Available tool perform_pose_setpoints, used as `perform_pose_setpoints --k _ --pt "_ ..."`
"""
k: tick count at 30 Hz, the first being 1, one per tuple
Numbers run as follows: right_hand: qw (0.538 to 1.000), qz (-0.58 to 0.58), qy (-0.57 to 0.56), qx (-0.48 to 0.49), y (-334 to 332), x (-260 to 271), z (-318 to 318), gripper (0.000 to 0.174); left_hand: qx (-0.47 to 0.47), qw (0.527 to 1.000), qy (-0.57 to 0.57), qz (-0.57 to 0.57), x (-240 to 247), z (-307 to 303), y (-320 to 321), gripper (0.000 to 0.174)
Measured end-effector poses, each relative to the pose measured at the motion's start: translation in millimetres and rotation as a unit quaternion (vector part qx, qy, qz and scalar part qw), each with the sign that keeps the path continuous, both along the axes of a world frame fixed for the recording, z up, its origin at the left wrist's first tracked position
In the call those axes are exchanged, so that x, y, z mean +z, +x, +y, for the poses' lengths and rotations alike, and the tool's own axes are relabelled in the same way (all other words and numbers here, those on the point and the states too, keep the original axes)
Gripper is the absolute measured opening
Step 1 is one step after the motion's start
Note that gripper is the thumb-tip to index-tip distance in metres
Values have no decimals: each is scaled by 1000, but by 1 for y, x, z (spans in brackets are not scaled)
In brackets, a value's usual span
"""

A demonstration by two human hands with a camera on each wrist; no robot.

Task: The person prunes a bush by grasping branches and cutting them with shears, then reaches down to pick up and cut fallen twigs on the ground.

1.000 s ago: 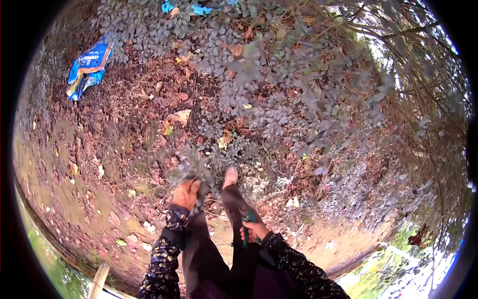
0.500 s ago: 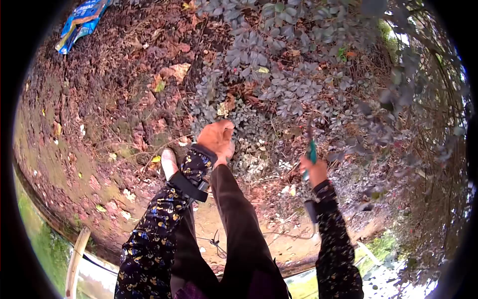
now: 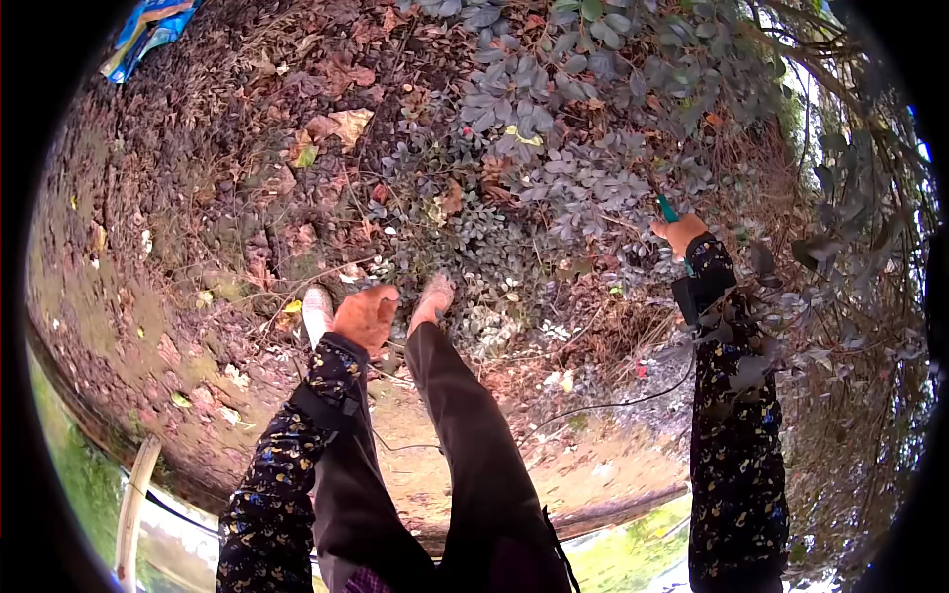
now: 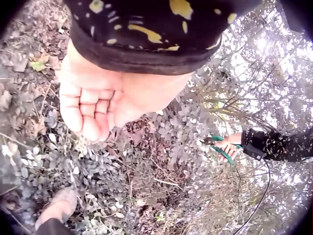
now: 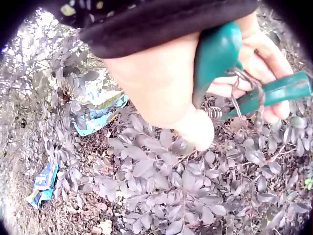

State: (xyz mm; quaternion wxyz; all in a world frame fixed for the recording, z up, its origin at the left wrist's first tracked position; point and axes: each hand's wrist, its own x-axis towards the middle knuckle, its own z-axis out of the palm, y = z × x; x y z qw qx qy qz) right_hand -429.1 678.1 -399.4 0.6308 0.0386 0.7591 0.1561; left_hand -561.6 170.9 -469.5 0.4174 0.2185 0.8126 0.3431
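My right hand (image 3: 682, 233) grips green-handled pruning shears (image 5: 217, 54), stretched out to the right beside the leafy shrub (image 3: 593, 188). In the right wrist view, a coil spring and a twisted wire show between the handles, and the fingers wrap the far one. The dark blades (image 4: 208, 141) point toward the leaves in the left wrist view. Low in front of my legs hangs my left hand (image 3: 366, 314), near the feet, its fingers (image 4: 90, 127) loosely curled with nothing in them.
Dry leaves and twigs cover the ground (image 3: 227, 178). A blue plastic bag (image 3: 148, 35) lies at the far left. Thin branches (image 3: 840, 89) hang over the right side, with leaves overlapping the right sleeve. A black cable (image 3: 633, 400) loops from the right wrist toward the legs.
The right hand has carried the shears from near the legs out to the right and forward, to the shrub. My left hand went toward the middle, then back left. The head view has shifted.
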Motion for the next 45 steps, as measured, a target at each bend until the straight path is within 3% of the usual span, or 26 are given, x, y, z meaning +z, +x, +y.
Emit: perform_pose_setpoints --k 1,3,5,6,7,8,9,11,12,15,21,23,24,25,26,27,28,29,33,37,39,40,41,43,44,45 --pt "998 -33 7 54 1 -4 2 35 12 1000 22 3 -10 -11 0 7" --pt "996 -62 52 -34 -17 4 -12 36 23 1000 -2 -4 -2 -19 -16 8" --pt "991 -74 20 112 -13 2 -5 37 32 999 -27 -11 3 -21 -29 8" --pt "991 -76 21 112 -21 14 -13 37 23 999 -34 -2 3 -22 -36 8" --pt "994 -19 38 -100 -28 28 -17 30 14 999 -41 8 2 -21 -40 8" --pt "949 39 56 -308 -29 35 -17 26 14 999 -36 16 5 -12 -44 9" --pt "949 37 57 -308 -24 37 -15 26 14 999 -35 14 9 -3 -45 9" --pt "997 -5 -9 74 11 19 18 39 14 1000 13 12 18 27 -48 9" --pt "925 142 53 -348 42 -4 52 53 21 998 53 2 6 37 -43 9" --pt "943 125 138 -276 5 33 4 53 -40 992 108 53 5 78 -34 10" --pt "901 142 148 -382 1 11 11 51 -99 991 86 26 37 159 -8 8" --pt "944 168 23 -282 19 -14 28 43 -95 990 105 16 37 176 4 10" --pt "974 213 -14 73 36 -23 33 37 -89 988 124 6 36 183 9 12" --pt "975 212 -16 71 32 -17 27 37 -117 990 79 4 41 190 10 15" --pt "951 253 -23 -174 15 -4 15 36 -112 990 84 -6 37 194 13 19" --pt "869 277 -28 -409 6 3 10 36 -107 990 89 -16 33 199 14 24" --pt "861 319 -82 -387 17 -2 18 38 -107 990 88 -14 32 205 17 24" --pt "807 264 -3 -527 -11 27 -9 35 -80 992 96 11 30 210 20 30" --pt "742 319 -97 -582 -18 52 -19 39 -45 997 62 1 26 243 20 79" --pt "654 329 -200 -651 -26 68 -30 35 -23 995 23 -97 30 273 20 98" --pt "645 330 -202 -659 -32 79 -37 34 -2 974 -2 -227 36 280 20 106" --pt "633 342 -214 -661 -35 85 -41 34 36 980 34 -194 42 281 25 88" --pt "621 353 -227 -663 -39 88 -44 33 36 980 35 -192 45 280 22 88" --pt "612 359 -231 -666 -46 93 -49 36 147 845 176 -484 52 279 17 57" --pt "603 363 -234 -670 -48 95 -49 39 194 844 130 -483 50 285 20 28" --pt "603 365 -234 -670 -49 94 -48 39 193 844 131 -483 48 283 22 28"
